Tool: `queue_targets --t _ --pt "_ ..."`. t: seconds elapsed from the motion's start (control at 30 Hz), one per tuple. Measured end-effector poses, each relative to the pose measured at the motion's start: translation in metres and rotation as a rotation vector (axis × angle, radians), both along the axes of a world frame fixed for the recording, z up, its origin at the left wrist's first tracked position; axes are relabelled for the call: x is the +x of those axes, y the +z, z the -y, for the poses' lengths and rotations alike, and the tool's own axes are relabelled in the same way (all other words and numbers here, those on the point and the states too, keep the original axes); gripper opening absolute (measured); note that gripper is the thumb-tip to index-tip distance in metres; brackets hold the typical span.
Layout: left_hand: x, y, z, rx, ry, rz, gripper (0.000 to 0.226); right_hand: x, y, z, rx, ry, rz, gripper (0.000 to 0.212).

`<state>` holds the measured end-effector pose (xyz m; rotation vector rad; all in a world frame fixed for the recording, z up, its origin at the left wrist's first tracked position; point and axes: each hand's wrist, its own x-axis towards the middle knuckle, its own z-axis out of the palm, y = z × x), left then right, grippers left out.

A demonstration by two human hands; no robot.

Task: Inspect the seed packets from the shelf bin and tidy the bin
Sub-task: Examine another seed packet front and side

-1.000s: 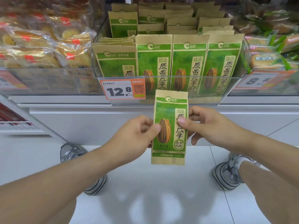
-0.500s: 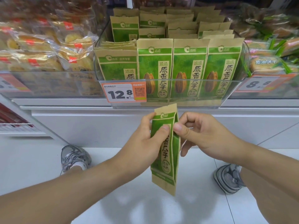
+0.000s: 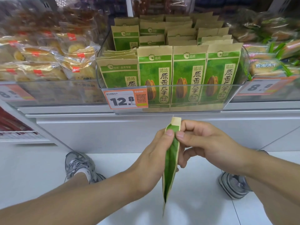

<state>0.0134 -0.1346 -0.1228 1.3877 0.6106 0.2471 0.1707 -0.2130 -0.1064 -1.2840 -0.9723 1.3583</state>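
From the head camera, the left hand (image 3: 151, 153) and right hand (image 3: 204, 142) both pinch, thumbs nearly meeting, the upper part of a green-and-tan paper seed packet (image 3: 170, 161) turned edge-on, hanging below the shelf over the white floor (image 3: 40, 176). Directly above it the clear plastic shelf bin (image 3: 178, 109) holds rows of matching upright packets (image 3: 189, 75) behind an orange-bordered price tag (image 3: 125, 99) reading 12.8. Clear-wrapped pastries (image 3: 48, 62) fill the shelf to the left, green-wrapped biscuits (image 3: 266, 67) lie to the right, and grey sneakers (image 3: 79, 166) stand below.

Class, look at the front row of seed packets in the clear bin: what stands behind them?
Behind the front row in the clear bin stand more rows of packets; only their tops show, their lower parts covered.
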Motion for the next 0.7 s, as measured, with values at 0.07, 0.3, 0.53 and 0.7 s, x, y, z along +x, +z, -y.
queue_targets --t 0.07,0.3,0.53,0.7 --pt "0.002 0.000 -0.001 -0.042 -0.008 0.010 0.045 0.000 0.001 0.000 -0.011 -0.009 -0.011 0.023" --pt "0.000 0.003 -0.005 -0.025 -0.035 0.009 0.058 -0.003 0.006 -0.001 -0.004 -0.036 0.051 0.021" --pt "-0.001 0.003 -0.008 0.159 0.076 -0.086 0.082 -0.017 0.009 0.006 -0.022 0.026 0.259 0.024" --pt "0.000 0.000 -0.015 0.235 0.321 -0.075 0.076 -0.032 0.007 0.011 -0.100 0.051 0.374 0.026"
